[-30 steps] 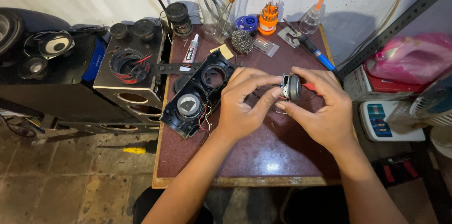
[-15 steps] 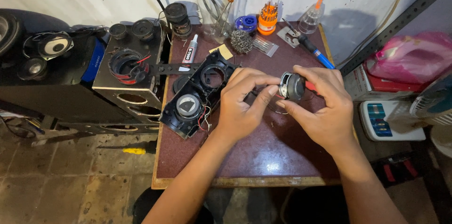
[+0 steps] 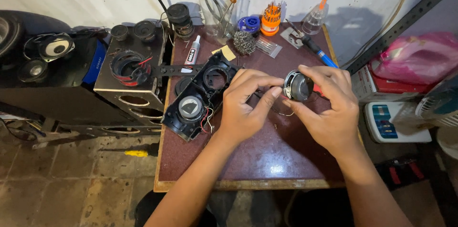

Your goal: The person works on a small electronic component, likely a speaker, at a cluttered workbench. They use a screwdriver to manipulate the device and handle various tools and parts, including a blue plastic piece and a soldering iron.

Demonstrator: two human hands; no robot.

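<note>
Starting at the far left: a dark speaker cabinet (image 3: pixel 33 60) with round drivers facing up, standing on the tiled floor. Beside it a smaller wooden speaker box (image 3: pixel 131 81), one opening ringed in red with loose wires. A yellow-handled screwdriver (image 3: pixel 136 153) lies on the floor below.

On the maroon table (image 3: pixel 267 160), at its left side, an opened black speaker housing (image 3: pixel 198 98) lies at a slant, one driver still seated in it, red and black wires trailing out at its lower end. Behind it: a glue tube (image 3: pixel 192 55), a steel-wool ball (image 3: pixel 244 42), an orange screwdriver-bit holder (image 3: pixel 271 18), a clear squeeze bottle (image 3: pixel 315 17), a blue-handled soldering iron (image 3: pixel 315 48).

Left hand (image 3: pixel 248 108) hovers over the table's middle, fingers curled, thumb and forefinger pinched toward the small speaker driver (image 3: pixel 298 85); fingertips touch its left edge. Whether they grip a wire there, cannot tell.

Right hand (image 3: pixel 329 108) holds the driver from the right, thumb under, fingers wrapped over the top, closed firmly round it. Driver is raised above the table, just right of the housing, between both hands.

Far right: a pink plastic bag (image 3: pixel 415 57) on a shelf.
</note>
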